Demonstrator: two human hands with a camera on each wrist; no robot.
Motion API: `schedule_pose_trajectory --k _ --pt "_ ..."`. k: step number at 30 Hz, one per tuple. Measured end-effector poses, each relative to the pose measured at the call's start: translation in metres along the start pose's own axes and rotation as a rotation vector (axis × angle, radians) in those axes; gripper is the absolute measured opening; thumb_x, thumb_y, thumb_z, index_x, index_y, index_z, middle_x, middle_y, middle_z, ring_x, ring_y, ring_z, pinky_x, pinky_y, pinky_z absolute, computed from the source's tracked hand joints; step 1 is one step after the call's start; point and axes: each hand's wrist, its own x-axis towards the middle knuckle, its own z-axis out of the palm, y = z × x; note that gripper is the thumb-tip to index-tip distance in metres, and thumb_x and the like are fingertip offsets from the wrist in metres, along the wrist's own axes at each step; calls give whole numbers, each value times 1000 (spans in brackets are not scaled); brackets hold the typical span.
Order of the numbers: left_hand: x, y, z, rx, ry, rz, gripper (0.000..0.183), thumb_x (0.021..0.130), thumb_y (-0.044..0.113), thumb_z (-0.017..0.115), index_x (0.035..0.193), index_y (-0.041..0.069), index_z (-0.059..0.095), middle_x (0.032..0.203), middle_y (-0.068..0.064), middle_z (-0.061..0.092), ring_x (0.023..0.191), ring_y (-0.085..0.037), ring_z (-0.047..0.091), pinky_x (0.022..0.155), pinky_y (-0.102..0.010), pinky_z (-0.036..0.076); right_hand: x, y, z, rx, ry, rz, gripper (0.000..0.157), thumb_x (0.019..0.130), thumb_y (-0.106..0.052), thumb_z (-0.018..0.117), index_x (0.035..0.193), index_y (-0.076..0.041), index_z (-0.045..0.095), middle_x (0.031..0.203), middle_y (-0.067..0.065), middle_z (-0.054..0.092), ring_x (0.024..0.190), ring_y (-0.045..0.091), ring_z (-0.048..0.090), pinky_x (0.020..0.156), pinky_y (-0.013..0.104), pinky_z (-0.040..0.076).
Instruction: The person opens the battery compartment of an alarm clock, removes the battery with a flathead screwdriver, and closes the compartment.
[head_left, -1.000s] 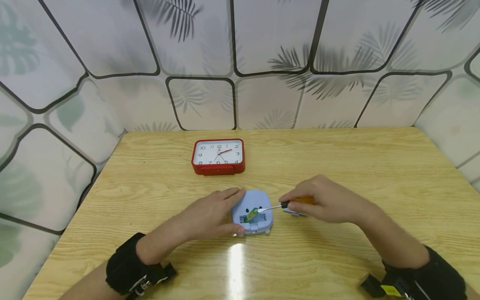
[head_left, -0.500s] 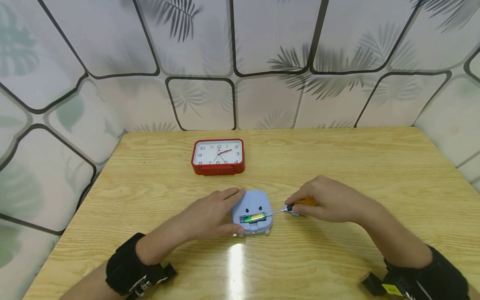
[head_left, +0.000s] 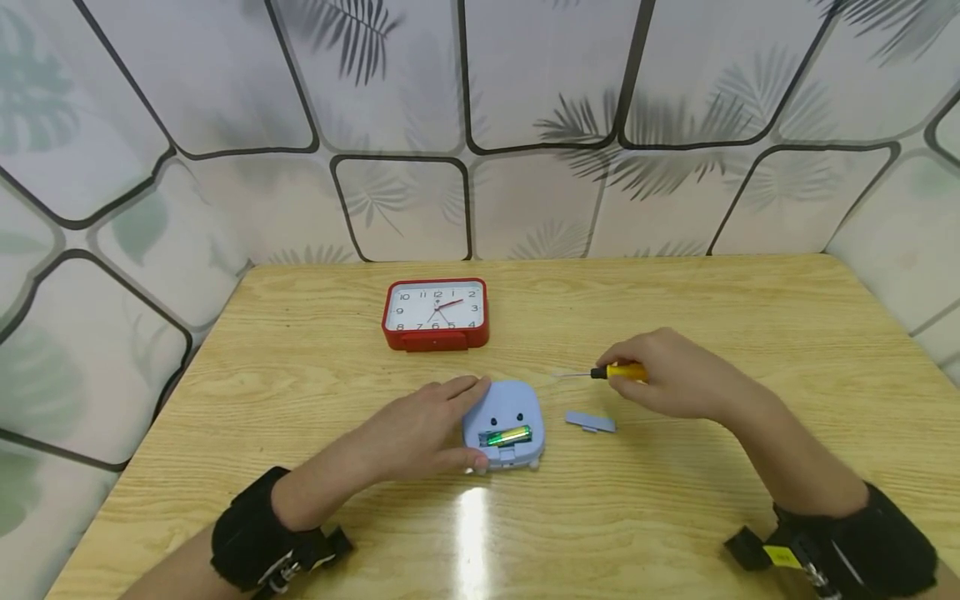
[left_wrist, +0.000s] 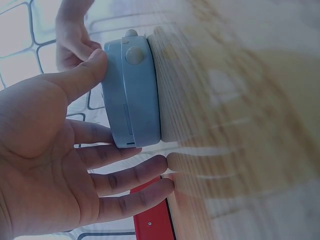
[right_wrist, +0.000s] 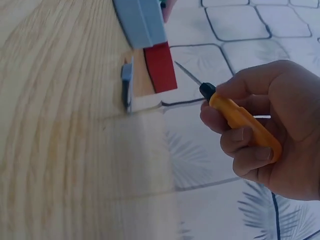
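A light-blue device with rounded corners lies on the table, its battery compartment facing up. Inside that compartment a green-and-gold battery lies lengthwise. My left hand holds the device by its left side, thumb near the front corner and fingers toward the back; in the left wrist view the device shows edge-on with round feet. To the right, my right hand grips the orange-yellow handle of a screwdriver, raised off the table with the thin shaft pointing left. Below it lies a light-blue battery cover.
Behind the device stands a red rectangular clock with a white dial. The wooden table ends at a patterned wall covering. Black straps with cameras sit on both wrists.
The battery, tilted up against the screwdriver tip a second ago, now lies flat in the compartment. My right hand has drawn the screwdriver back and right, uncovering the battery cover. My left hand stays put.
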Motion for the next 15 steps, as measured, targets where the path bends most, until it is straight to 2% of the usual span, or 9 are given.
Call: schedule_pose_trajectory --k 4,7,15 --pt "0 -1 1 2 8 18 95 85 58 70 155 6 34 156 -13 41 135 -34 50 109 -49 44 4 8 3 -31 32 62 25 95 -11 66 115 2 71 103 11 74 84 17 68 74 40 57" --pt "1 -2 1 6 16 32 95 85 58 70 155 5 34 156 -13 42 135 -34 50 111 -48 43 6 14 6 -58 43 67 24 94 -10 67 114 3 72 102 12 73 85 21 67 73 41 56" --pt "0 -2 2 9 15 30 95 85 59 70 155 6 34 156 -14 42 135 -34 50 111 -48 43 7 27 12 -67 52 76 26 91 -12 72 114 2 72 97 8 63 78 15 54 67 32 46"
